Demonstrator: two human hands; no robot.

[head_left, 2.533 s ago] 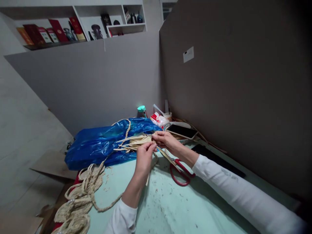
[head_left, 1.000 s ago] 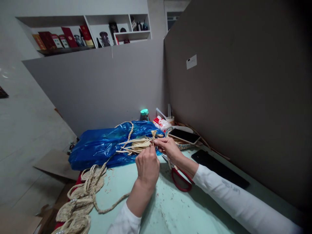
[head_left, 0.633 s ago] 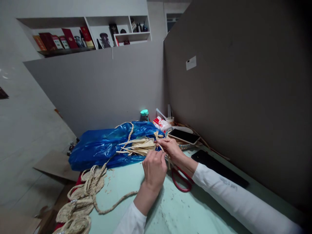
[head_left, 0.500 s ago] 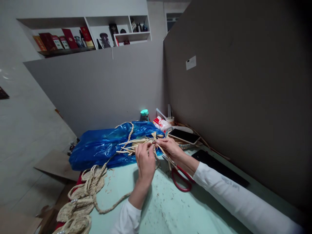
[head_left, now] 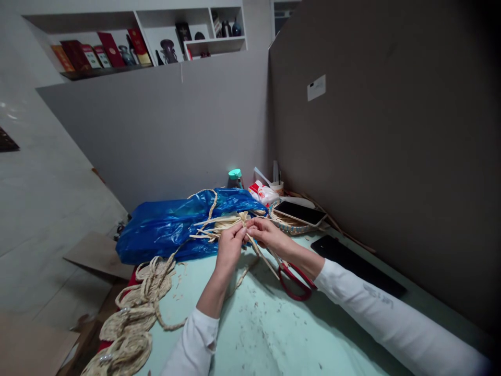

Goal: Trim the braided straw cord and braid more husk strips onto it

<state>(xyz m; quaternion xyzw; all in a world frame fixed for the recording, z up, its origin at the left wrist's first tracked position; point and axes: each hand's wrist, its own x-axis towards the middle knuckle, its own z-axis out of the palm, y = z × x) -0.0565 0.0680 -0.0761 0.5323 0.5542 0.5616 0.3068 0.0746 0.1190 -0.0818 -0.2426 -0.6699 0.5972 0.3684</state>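
Note:
My left hand (head_left: 230, 245) and my right hand (head_left: 268, 233) meet above the table, fingers pinched on pale straw strands (head_left: 263, 254). A folded tuft of straw sticks up just beyond the fingertips, and loose ends hang toward the red-handled scissors (head_left: 294, 282), which lie under my right wrist. Behind my left hand, more flat straw strips (head_left: 213, 228) spread over a blue plastic bag (head_left: 164, 230). A braided straw cord (head_left: 172, 327) runs from beneath my left forearm to a coiled braided piece (head_left: 129, 313) at the table's left edge.
A phone (head_left: 300, 212) rests on a woven basket (head_left: 291, 226) at the back right. Nearby lie a long black object (head_left: 356, 266) and a red-and-white packet (head_left: 263, 193). A teal-lidded container (head_left: 235, 175) stands at the back. Grey partitions (head_left: 164, 136) rise behind and right.
My left hand has turned and its fingers have closed in nearer my right fingertips. The hanging straw ends have swung lower right. The whole view has shifted slightly.

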